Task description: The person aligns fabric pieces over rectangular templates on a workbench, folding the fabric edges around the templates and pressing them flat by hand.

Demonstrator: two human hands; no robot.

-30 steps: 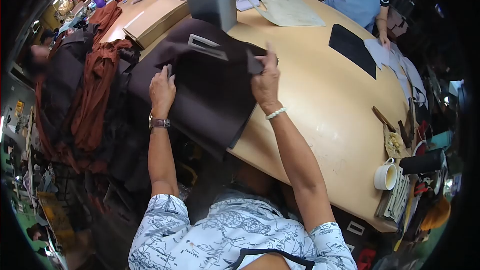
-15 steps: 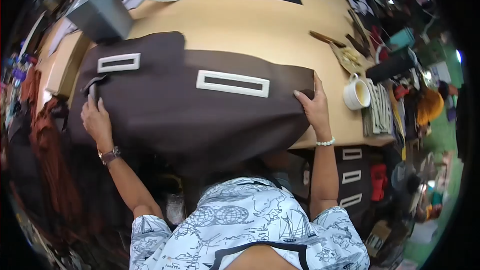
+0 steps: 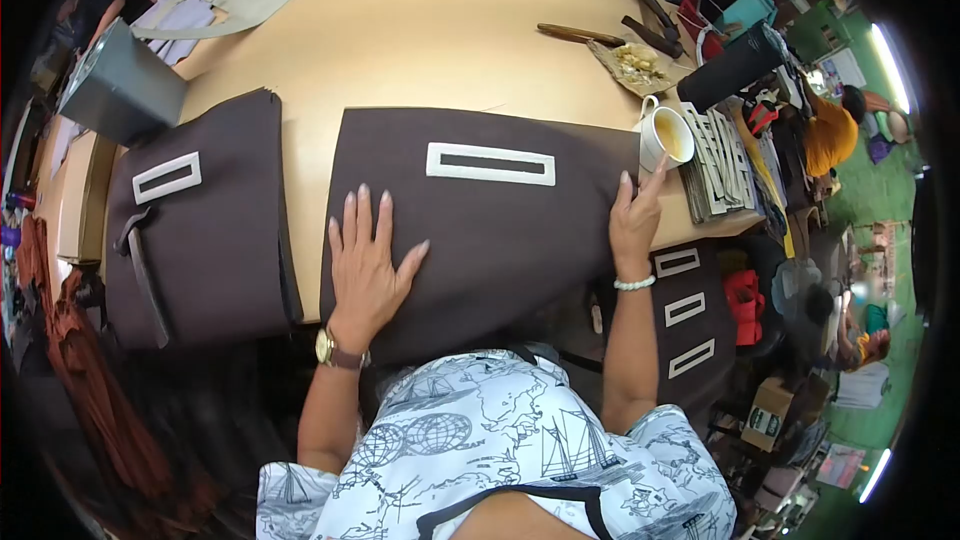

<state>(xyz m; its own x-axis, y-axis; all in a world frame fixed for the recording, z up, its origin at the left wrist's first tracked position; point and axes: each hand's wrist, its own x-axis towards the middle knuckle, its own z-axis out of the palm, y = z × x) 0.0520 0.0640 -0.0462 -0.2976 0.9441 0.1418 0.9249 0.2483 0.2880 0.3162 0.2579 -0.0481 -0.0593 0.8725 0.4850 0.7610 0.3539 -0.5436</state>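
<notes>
My left hand (image 3: 368, 265) lies flat, fingers spread, on a dark brown fabric panel (image 3: 480, 240). A white rectangular frame (image 3: 490, 164) with a long slot sits on this panel, beyond my fingertips. My right hand (image 3: 635, 225) is at the panel's right edge, thumb and index finger stretched apart; its other fingers are partly hidden. The index fingertip is close to a white mug (image 3: 663, 140) of yellowish liquid; whether they touch I cannot tell. To the left, a hammer (image 3: 146, 275) rests on a stack of brown panels (image 3: 225, 230), below another white frame (image 3: 167, 178).
A grey metal block (image 3: 125, 85) stands at the back left beside a cardboard box (image 3: 84, 200). Stacked white frames (image 3: 715, 165), a black cylinder (image 3: 732, 68) and tools (image 3: 650, 15) crowd the right side. More framed panels (image 3: 685, 310) hang below the table edge.
My left hand has left the hammer and moved right onto the panel. The panel now lies apart from the left stack, its right edge nearer the mug. My right hand's pinch has opened.
</notes>
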